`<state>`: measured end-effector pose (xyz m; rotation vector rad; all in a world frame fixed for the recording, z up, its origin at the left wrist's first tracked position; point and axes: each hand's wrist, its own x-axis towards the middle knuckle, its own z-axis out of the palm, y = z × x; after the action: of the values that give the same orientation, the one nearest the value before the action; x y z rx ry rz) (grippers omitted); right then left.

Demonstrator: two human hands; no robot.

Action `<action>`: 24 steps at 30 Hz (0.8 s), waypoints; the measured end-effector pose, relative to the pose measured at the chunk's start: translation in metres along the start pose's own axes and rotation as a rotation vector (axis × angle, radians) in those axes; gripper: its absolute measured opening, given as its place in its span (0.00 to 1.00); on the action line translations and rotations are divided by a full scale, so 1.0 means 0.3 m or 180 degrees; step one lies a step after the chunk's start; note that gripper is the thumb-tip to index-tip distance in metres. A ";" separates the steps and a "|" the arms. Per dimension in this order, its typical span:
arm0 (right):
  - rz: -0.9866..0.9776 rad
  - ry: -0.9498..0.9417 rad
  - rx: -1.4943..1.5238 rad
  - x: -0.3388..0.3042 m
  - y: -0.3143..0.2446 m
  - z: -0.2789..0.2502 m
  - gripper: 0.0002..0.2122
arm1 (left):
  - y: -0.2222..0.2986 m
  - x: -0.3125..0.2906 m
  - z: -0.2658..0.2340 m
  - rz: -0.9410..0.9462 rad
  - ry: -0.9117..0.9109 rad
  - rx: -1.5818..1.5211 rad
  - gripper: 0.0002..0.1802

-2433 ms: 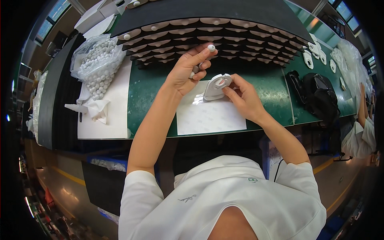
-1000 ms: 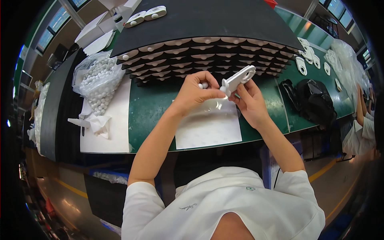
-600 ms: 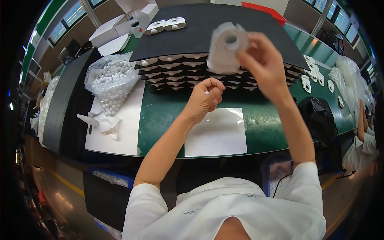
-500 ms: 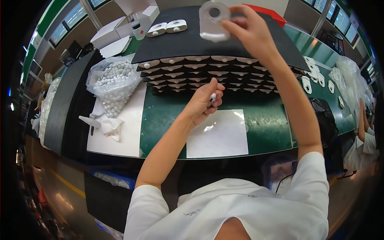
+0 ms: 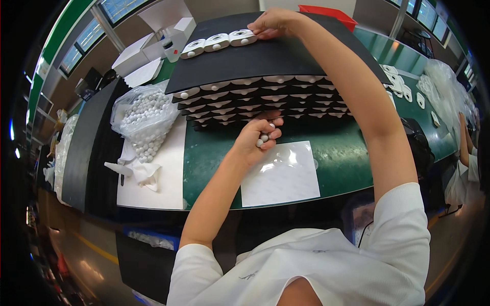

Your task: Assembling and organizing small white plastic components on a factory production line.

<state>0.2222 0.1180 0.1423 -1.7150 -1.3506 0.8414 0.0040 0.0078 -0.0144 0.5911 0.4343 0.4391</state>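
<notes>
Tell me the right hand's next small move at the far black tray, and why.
Probably let go and draw back: the right hand rests on the end white round part, which already sits in line with two others on the top black tray. The left hand holds small white balls.

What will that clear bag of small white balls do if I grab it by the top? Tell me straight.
The clear bag would likely sag and shift, since its thin plastic looks crumpled and slumps over the white balls. It is probably light for its bulk, as the balls look small. Any that spill would likely roll, being round, like those in the left hand.
</notes>
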 end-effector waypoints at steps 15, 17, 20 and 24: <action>0.0622 0.1524 -0.4500 -0.436 0.607 -0.907 0.13 | -0.013 -0.007 0.033 0.0118 0.0064 0.0662 0.18; 0.1949 0.0929 -0.3479 -0.525 0.737 -0.942 0.21 | -0.011 -0.007 0.028 0.0033 0.0118 0.0557 0.18; 0.2910 0.0942 -0.2607 -0.612 0.883 -0.884 0.34 | -0.007 -0.002 0.019 -0.0012 -0.0015 0.0459 0.19; 0.2237 0.1104 -0.2888 -0.666 0.979 -0.820 0.38 | -0.003 -0.003 0.021 0.0035 -0.0122 0.0421 0.18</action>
<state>0.5259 -0.1583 0.0075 -2.9744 -0.9148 0.2039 0.0068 0.0040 -0.0101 0.7291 0.4258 0.4109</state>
